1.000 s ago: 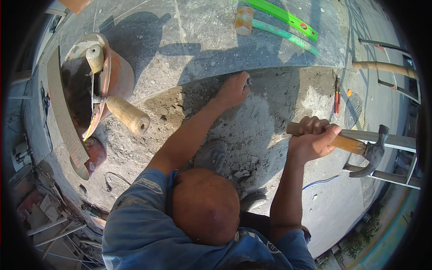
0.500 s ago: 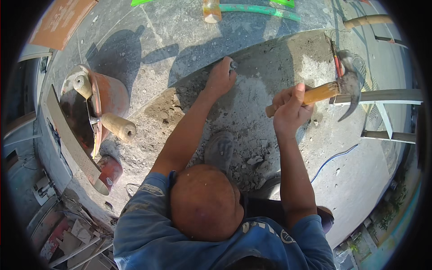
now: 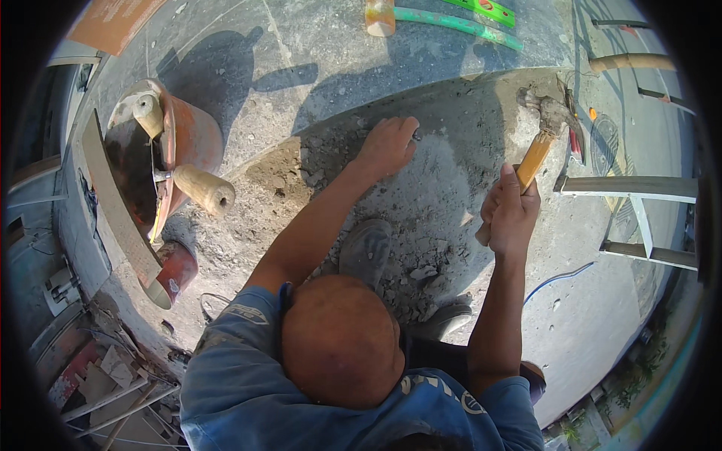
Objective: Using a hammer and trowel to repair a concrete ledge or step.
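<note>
My left hand (image 3: 389, 145) is closed around a chisel (image 3: 417, 135), only its dark metal end showing past the fingers. It is low over the rough, broken concrete strip (image 3: 444, 177), beside the edge of the smoother grey slab. Whether the chisel's tip touches the concrete is hidden by the hand. To the right, my right hand (image 3: 513, 210) grips the wooden handle of a claw hammer (image 3: 534, 159). The hammer is raised, its metal head pointing away from me and well apart from the chisel. Loose rubble (image 3: 425, 263) lies between my shoes.
At left stands an orange bucket (image 3: 197, 135) with wooden-handled trowels (image 3: 201, 188) across it, near a small red container (image 3: 179, 269). A green-handled mallet (image 3: 459, 27) and a green level (image 3: 487, 9) lie at the far side. A metal frame (image 3: 632, 188) juts in at right; a blue cord (image 3: 558, 279) lies nearby.
My right hand has shifted right and slightly down, and the hammer has swung from pointing right to pointing away. My left hand, with the chisel, is a little farther right and lower.
</note>
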Action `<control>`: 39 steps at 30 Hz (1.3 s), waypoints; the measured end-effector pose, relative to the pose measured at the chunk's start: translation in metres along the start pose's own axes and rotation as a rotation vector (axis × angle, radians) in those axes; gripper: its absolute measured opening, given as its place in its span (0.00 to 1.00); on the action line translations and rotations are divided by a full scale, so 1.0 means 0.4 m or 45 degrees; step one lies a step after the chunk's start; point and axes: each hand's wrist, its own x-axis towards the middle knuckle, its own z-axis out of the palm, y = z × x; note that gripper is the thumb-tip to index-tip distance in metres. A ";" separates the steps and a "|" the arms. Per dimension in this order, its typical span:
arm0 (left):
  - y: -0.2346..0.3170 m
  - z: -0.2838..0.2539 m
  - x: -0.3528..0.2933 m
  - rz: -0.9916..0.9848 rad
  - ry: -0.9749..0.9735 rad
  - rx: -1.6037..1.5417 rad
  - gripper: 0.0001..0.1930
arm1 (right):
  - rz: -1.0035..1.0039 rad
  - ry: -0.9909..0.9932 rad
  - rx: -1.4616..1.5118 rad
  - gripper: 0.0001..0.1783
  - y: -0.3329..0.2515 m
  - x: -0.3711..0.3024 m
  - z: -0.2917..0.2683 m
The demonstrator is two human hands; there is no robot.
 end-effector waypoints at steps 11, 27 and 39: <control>-0.062 -0.001 0.041 -0.115 0.013 -0.250 0.16 | -0.137 0.017 0.134 0.16 0.149 -0.021 0.102; -0.037 0.018 0.068 -0.154 -0.082 -0.185 0.17 | 0.114 -0.327 -0.437 0.16 0.364 0.019 0.069; -0.061 0.008 0.052 -0.256 -0.181 -0.079 0.18 | -0.311 0.314 0.469 0.19 0.137 0.032 0.085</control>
